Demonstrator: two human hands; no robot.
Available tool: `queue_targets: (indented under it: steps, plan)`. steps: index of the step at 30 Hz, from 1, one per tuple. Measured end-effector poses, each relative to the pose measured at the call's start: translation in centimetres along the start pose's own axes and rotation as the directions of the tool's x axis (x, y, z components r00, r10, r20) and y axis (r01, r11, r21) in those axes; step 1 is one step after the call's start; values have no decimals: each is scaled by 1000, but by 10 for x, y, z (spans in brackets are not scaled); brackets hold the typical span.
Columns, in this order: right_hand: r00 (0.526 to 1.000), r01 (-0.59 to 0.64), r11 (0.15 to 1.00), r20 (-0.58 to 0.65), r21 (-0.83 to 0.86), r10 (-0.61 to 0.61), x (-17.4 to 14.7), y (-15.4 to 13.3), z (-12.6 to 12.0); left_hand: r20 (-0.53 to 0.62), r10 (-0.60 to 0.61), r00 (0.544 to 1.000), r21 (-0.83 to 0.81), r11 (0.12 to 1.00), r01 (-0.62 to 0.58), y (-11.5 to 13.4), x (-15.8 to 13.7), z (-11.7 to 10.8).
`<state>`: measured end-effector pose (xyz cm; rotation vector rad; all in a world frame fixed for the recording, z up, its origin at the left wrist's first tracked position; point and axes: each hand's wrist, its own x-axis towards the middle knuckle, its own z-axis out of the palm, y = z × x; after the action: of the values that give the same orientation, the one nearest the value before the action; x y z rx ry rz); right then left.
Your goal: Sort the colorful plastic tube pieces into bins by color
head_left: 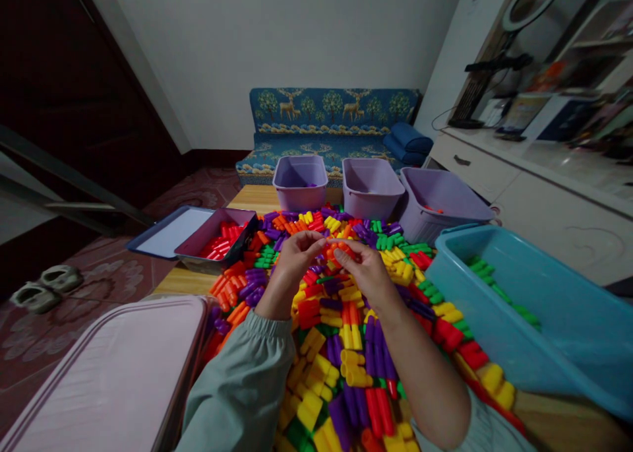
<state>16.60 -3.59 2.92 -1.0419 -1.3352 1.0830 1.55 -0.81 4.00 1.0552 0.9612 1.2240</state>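
Over a big pile of bullet-shaped plastic building blocks (pixel 309 313) in red, orange, yellow, green and purple, my two hands meet. Orange building blocks (pixel 337 248) are pinched between the thumb and fingers of my right hand (pixel 364 267). My left hand (pixel 297 262) is closed too, its thumb and fingertips at the left end of the same orange blocks. The fingers partly hide them, so I cannot tell how many are joined. Beneath both hands lie loose and joined blocks of mixed colours.
Three purple bins (pixel 300 200) line the table's far side. A teal tub (pixel 499 346) with green blocks stands right. To the left are an open tin (pixel 217 264) of red blocks and a pale pink lid (pixel 113 373). Behind is a blue patterned sofa (pixel 326 142).
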Motion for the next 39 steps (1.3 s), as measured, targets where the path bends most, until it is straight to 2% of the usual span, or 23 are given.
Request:
queue_targets:
  steps: [3,5,8,11,14,16,18,19,21,23,25,27,29,34,37,39]
  plan:
    - [999,-22,999,-38,-39,20,-1,-2,-1,13,-13,1000,-1,1000,13,-1,0,0]
    - [994,-99,995,-42,-13,98,-2,-2,1,21,-23,1000,1,1000,23,-2,0,0]
    - [972,-233,969,-12,85,234,-4,-1,6,34,-29,999,17,999,28,-5,2,1]
    - [964,-235,940,-64,248,258,-3,-2,6,67,-33,997,73,997,28,-8,4,-3]
    - [918,-162,861,-247,482,311,6,-10,-10,85,35,996,324,944,-61,-6,4,-12]
    - [851,-72,798,-381,598,362,17,-20,-28,80,108,991,587,798,-135,-3,3,-20]
    - [794,27,742,-466,670,392,30,-32,-49,84,154,984,790,592,-160,1,1,-25]
    - [775,67,716,-488,695,401,38,-38,-59,90,160,983,847,507,-160,2,0,-27]
    - [754,162,665,-526,729,393,53,-48,-76,103,154,983,899,409,-158,3,-1,-28]
    - [714,288,625,-598,725,364,69,-56,-88,116,141,983,911,380,-162,2,-1,-27]
    - [651,386,613,-674,689,348,83,-61,-96,128,128,983,913,372,-167,-1,1,-26]
    - [591,416,616,-714,669,376,95,-61,-101,132,112,985,916,366,-165,-4,2,-25]
    - [553,405,620,-720,672,419,104,-60,-104,129,104,986,919,361,-158,-6,3,-26]
    - [524,347,651,-716,675,461,112,-57,-108,115,98,988,928,344,-142,-7,3,-28]
    - [545,229,720,-699,655,463,107,-56,-105,95,79,992,938,325,-115,-7,3,-28]
    - [579,156,760,-682,631,447,97,-51,-98,76,48,996,956,281,-86,-6,2,-29]
